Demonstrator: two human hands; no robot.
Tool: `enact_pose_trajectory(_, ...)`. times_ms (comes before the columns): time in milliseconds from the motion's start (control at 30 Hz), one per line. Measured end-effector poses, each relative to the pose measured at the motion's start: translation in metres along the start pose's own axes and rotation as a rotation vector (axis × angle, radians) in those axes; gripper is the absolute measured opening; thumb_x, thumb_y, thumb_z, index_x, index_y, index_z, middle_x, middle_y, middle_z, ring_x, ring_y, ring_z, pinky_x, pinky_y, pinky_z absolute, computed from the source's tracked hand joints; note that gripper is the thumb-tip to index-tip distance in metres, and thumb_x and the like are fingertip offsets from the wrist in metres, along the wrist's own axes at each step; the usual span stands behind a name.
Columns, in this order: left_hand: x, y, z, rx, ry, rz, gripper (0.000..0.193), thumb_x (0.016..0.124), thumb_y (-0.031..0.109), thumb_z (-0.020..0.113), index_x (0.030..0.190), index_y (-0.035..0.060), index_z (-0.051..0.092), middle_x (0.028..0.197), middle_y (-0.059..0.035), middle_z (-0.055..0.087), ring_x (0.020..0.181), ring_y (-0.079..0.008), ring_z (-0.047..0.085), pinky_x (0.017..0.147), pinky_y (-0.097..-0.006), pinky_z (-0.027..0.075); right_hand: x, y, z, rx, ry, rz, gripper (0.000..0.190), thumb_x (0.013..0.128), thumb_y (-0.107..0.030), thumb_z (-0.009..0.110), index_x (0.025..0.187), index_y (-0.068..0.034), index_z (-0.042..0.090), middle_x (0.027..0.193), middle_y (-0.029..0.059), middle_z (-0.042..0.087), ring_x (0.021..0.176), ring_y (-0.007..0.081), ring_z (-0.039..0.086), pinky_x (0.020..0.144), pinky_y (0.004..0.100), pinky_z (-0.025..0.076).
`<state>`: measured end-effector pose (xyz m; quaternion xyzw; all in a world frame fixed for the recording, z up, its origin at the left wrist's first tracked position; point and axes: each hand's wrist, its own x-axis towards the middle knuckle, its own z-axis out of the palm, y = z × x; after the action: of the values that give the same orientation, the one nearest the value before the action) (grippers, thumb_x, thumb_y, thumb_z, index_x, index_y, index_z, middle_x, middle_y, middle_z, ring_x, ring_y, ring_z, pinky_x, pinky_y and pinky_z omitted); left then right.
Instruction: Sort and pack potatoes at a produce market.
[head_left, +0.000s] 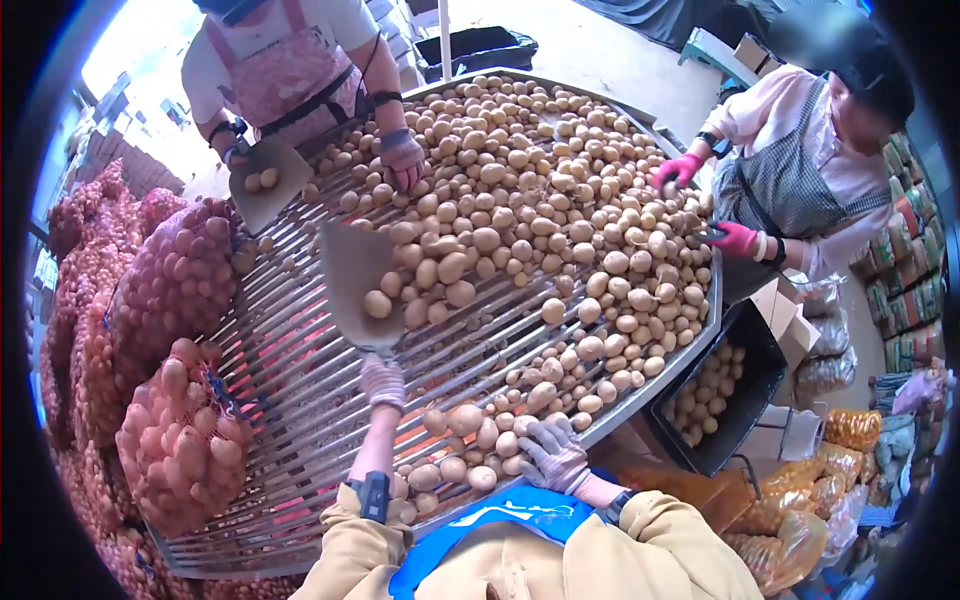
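Observation:
My gloved left hand (383, 382) grips a broad, flat metal scoop (352, 274) by its handle end. The blade stretches away from me over the slatted metal sorting table (300, 420), its right side against a heap of potatoes (495, 202). One potato (377, 304) rests at the blade's right edge. My right hand (556, 455), in a grey glove, lies with fingers spread over a smaller group of potatoes (487, 433) at the near rim. Whether it grasps a potato under the palm is hidden.
Across the table a person in a pink apron holds another scoop (268, 184). A person in pink gloves (733, 238) handles potatoes at the right. Full mesh sacks (184, 442) line the left side. A black crate of potatoes (720, 390) stands beside the right rim.

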<state>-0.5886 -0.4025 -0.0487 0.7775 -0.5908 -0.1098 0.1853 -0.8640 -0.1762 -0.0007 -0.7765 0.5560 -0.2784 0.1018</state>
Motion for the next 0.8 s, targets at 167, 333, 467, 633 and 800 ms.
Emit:
enact_pose_trajectory(167, 0.010, 0.086, -0.004, 0.052, -0.188, 0.082, 0.027, 0.082, 0.028, 0.058, 0.087, 0.0026, 0.064, 0.084, -0.0216, 0.066, 0.083, -0.0384, 0.064, 0.075, -0.0463, 0.050, 0.006, 0.002, -0.002, 0.013, -0.008, -0.007, 0.036, 0.080, -0.036, 0.064, 0.105, -0.010, 0.063, 0.120, 0.0131, 0.055, 0.106, 0.0322, 0.055, 0.093, 0.0513, 0.040)
enact_pose_trajectory(333, -0.004, 0.079, -0.007, 0.444, -0.246, 0.429, 0.017, 0.083, 0.014, 0.053, 0.076, 0.0106, 0.068, 0.075, -0.0107, 0.065, 0.072, -0.0255, 0.067, 0.057, -0.0398, 0.054, 0.013, -0.004, 0.007, 0.029, 0.034, -0.035, 0.026, 0.081, -0.031, 0.062, 0.096, -0.010, 0.064, 0.110, 0.0140, 0.060, 0.095, 0.0339, 0.059, 0.087, 0.0508, 0.043)
enact_pose_trajectory(467, -0.041, 0.103, -0.021, 0.110, -0.141, 0.457, 0.015, 0.084, 0.008, 0.049, 0.087, 0.0058, 0.063, 0.074, -0.0119, 0.064, 0.065, -0.0259, 0.067, 0.050, -0.0402, 0.053, 0.004, -0.008, 0.014, -0.006, 0.088, -0.048, 0.024, 0.086, -0.034, 0.058, 0.092, -0.011, 0.061, 0.109, 0.0128, 0.059, 0.097, 0.0346, 0.057, 0.088, 0.0511, 0.042)
enact_pose_trajectory(633, -0.084, 0.111, -0.023, 0.055, -0.134, 0.344, 0.062, 0.082, 0.020, 0.054, 0.138, -0.0001, 0.036, 0.091, -0.0195, 0.060, 0.068, -0.0301, 0.064, 0.055, -0.0424, 0.051, -0.005, -0.018, 0.020, -0.088, 0.032, -0.064, 0.026, 0.088, -0.037, 0.055, 0.092, -0.011, 0.059, 0.112, 0.0153, 0.058, 0.099, 0.0382, 0.054, 0.089, 0.0525, 0.041)
enact_pose_trajectory(800, -0.105, 0.018, -0.096, -0.229, -0.237, 0.531, 0.057, 0.082, 0.028, 0.058, 0.132, 0.0060, 0.046, 0.113, -0.0158, 0.059, 0.099, -0.0324, 0.060, 0.084, -0.0454, 0.049, 0.061, -0.061, 0.008, 0.087, 0.205, -0.153, 0.023, 0.088, -0.018, 0.058, 0.105, -0.002, 0.061, 0.105, 0.0174, 0.059, 0.097, 0.0362, 0.055, 0.088, 0.0446, 0.045)
